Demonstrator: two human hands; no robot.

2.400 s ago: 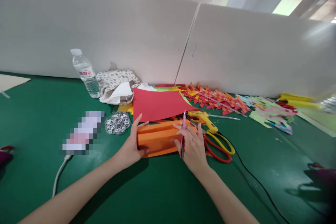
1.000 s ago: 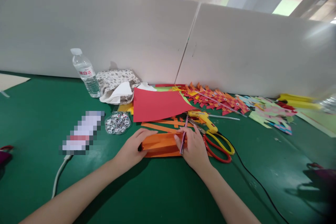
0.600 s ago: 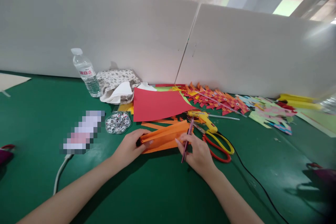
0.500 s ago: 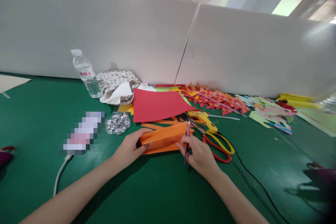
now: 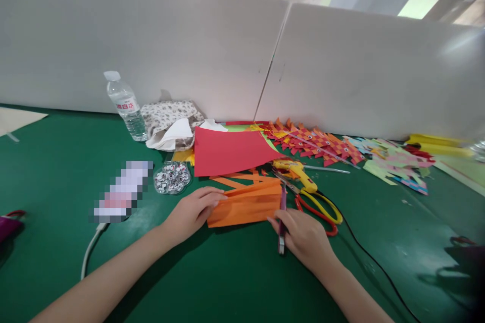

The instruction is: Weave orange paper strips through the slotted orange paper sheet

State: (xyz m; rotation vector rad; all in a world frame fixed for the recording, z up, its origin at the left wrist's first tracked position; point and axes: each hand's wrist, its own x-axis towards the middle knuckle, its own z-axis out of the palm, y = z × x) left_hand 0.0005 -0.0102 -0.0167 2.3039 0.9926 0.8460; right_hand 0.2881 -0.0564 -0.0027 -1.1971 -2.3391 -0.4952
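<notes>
Left fingers (image 5: 207,200) hold orange paper (image 5: 246,206); right fingers (image 5: 292,218) grip pink tool (image 5: 281,233). Bottle label (image 5: 127,106) shows red "白".

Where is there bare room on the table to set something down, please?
The green table is bare between the forearms, nearer than the orange paper, and between the cream sheet and pixelated device. It is crowded beyond and right of the orange paper: red sheet, glue gun and scissors.

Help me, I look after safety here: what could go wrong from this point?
The right hand might knock the scissors just beyond it. The right forearm could snag the black cord running past it. If sharp, which I can't tell, the slim pink tool might nick the orange paper beside it.
</notes>
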